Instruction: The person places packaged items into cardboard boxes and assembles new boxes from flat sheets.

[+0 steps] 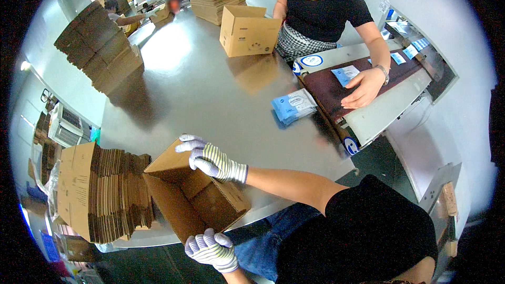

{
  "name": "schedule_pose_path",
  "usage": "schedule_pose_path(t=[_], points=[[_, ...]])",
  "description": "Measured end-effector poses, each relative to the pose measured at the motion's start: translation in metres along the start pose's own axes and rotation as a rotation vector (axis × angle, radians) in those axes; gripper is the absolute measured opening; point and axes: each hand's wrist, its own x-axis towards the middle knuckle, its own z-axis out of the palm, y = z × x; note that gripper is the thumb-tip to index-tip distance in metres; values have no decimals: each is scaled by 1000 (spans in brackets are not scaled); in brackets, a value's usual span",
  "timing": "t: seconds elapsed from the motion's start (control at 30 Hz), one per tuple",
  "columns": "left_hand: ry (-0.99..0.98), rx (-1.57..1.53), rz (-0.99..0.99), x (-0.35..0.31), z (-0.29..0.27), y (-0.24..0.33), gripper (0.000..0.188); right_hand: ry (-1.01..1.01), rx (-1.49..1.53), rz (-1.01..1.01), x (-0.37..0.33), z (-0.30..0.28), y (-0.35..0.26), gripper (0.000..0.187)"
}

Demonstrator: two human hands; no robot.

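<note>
An open cardboard box point(197, 202) rests tilted at the near edge of the metal table, its inside facing up toward me. My right hand point(215, 162), in a striped white knit glove, has its fingers bent over the box's upper rim. Lower down, my left hand point(211, 250), gloved the same way, is closed on the box's near edge; part of its grip is hidden. Just left of the box stands a tight row of flattened cardboard boxes point(113, 194).
Across the metal table point(210, 100), a co-worker's bare hand point(363, 89) hovers by a conveyor point(336, 87) carrying blue-and-white packets. A packet pile point(293, 106) lies at the conveyor's end. Beyond are an open carton point(250, 37) and stacked flat cartons point(100, 47).
</note>
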Motion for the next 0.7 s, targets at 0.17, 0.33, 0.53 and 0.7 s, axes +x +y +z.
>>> schedule_pose_path(t=[0.17,0.33,0.53,0.7], points=[[13,-11,5,1,1,0,17,-10,-28,1,-1,-2,2,12],[17,-6,-3,2,1,1,18,3,14,-5,-2,-1,0,12],[-1,-24,8,3,-1,1,10,-22,12,21,-1,-2,2,15],[17,-35,7,8,-3,3,6,-10,21,-9,-1,-2,-1,15]])
